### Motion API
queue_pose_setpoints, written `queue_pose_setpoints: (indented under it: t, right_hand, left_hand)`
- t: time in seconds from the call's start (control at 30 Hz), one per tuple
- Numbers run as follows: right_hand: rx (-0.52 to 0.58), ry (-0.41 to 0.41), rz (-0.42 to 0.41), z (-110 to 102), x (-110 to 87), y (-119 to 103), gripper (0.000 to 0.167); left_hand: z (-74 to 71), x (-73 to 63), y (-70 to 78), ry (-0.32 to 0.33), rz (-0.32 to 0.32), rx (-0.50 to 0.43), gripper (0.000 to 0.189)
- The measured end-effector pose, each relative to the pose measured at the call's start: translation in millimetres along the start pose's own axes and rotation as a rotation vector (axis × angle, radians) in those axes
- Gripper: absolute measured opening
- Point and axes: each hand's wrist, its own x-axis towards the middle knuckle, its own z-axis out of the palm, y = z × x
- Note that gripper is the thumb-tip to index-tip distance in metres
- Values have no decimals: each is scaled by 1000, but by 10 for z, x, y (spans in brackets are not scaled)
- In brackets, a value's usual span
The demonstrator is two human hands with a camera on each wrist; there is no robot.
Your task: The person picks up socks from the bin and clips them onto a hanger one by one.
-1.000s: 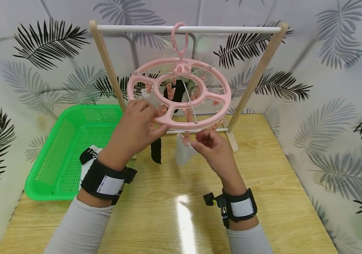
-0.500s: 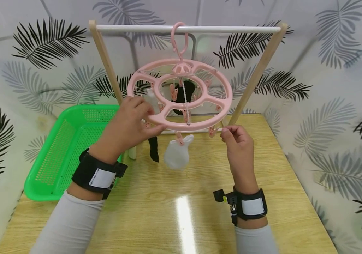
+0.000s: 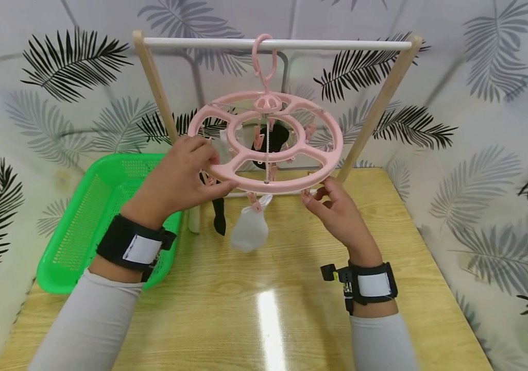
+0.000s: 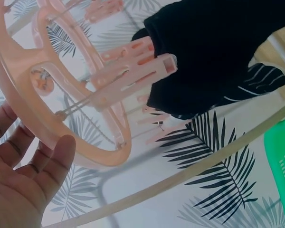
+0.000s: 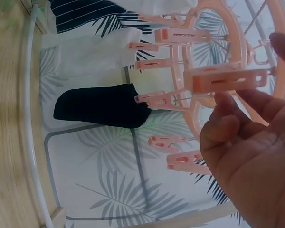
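Note:
A round pink sock hanger (image 3: 287,186) hangs by its hook, clothespins dangling beneath it. My left hand (image 3: 171,172) grips its front-left rim, fingers on top and thumb below. At the front-right rim, my right hand (image 3: 344,214) pinches a pink clothespin (image 5: 228,81) that carries no sock. A small white sock (image 3: 249,229) hangs clipped under the front rim. Left of it is a dark sock (image 3: 219,216), which the left wrist view shows close up with white stripes nearby. Another black sock (image 3: 273,136) hangs at the back. In the right wrist view, a white sock (image 5: 90,52) hangs beside a black one.
The hanger's hook loops over the white bar (image 3: 199,44) of a wooden rack (image 3: 379,111). At the left a green plastic basket (image 3: 43,268) stands on the wood-grain table (image 3: 291,288), partly behind my left arm. A leaf-patterned sheet (image 3: 500,170) covers the wall.
The hanger has turned, bringing the front white sock leftward. My left hand has moved left with the rim. My right hand has left that sock's clip for a clothespin further right.

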Motion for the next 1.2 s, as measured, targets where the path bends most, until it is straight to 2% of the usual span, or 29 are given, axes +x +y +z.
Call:
queue_pose_setpoints:
  t: [0.23, 0.37, 0.5, 0.63, 0.8, 0.97, 1.07, 1.2]
  right_hand:
    - [227, -124, 13, -5, 28, 55, 48]
    - [288, -144, -2, 14, 36, 65, 39]
    - [311, -124, -25, 42, 35, 75, 22]
    - [326, -58, -28, 84, 21, 78, 12]
    - [357, 47, -36, 139, 2, 63, 16]
    - [348, 70, -41, 184, -11, 32, 14]
    - [318, 73, -54, 206, -11, 27, 11]
    - [281, 87, -55, 231, -9, 26, 15]
  left_hand:
    - [6, -18, -28, -5, -24, 3, 50]
    - [14, -13, -52, 8, -4, 5, 50]
    - [18, -12, -71, 13, 7, 11, 50]
    - [19, -18, -85, 21, 15, 6, 50]
    - [25, -29, -102, 29, 22, 4, 49]
    - [28, -53, -122, 20, 14, -2, 49]
    - [42, -78, -153, 53, 38, -18, 46]
    - [60, -155, -222, 133, 96, -17, 44]
